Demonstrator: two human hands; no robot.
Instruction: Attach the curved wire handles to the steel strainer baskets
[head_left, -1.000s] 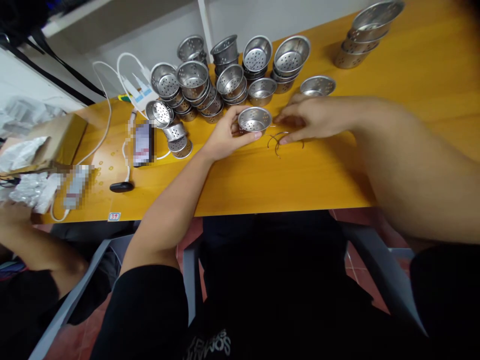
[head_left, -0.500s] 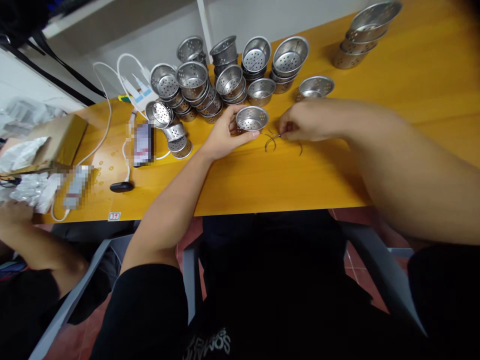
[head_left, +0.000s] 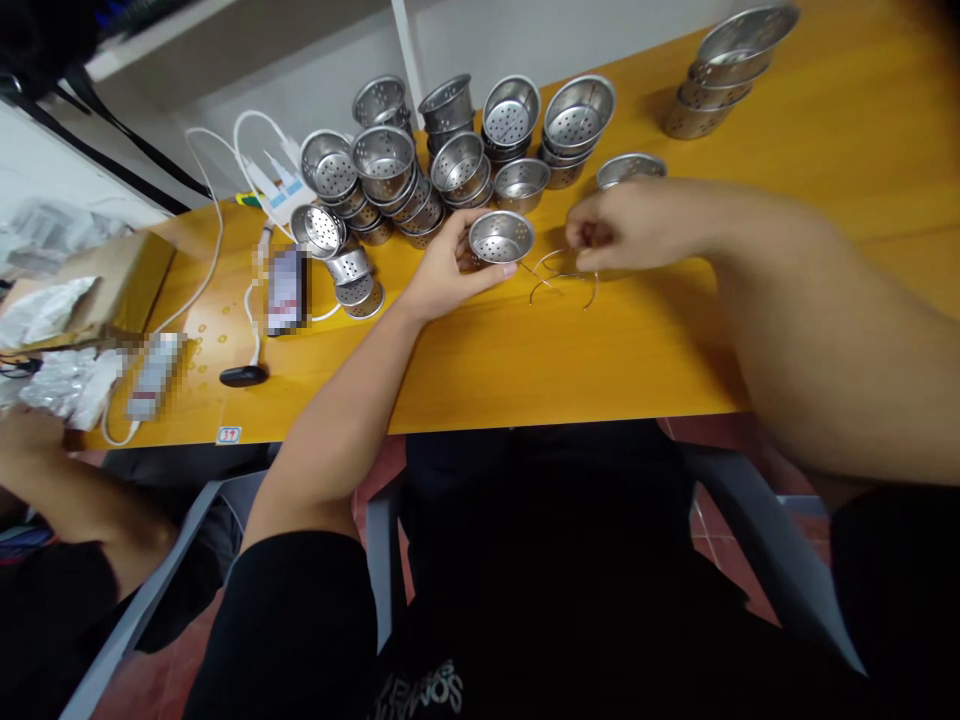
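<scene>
My left hand grips a perforated metal strainer cup, with the thumb along its front and the fingers around its left side. The cup is upright, its opening tipped toward me. To its right, my right hand is closed, fingers curled downward. Thin bent wires lie on the table just below and left of its fingertips. Whether a wire is pinched between those fingers is hidden. Behind the right hand sits another strainer cup, partly covered by the hand.
Stacked strainer cups crowd the back of the wooden table, with a separate stack at the back right. A phone, a white power strip and cables lie leftward. A co-worker's arm rests at far left.
My right hand has shifted right and slightly away from the left hand. The wires beneath it lie in a different arrangement. My left hand and its cup have barely moved.
</scene>
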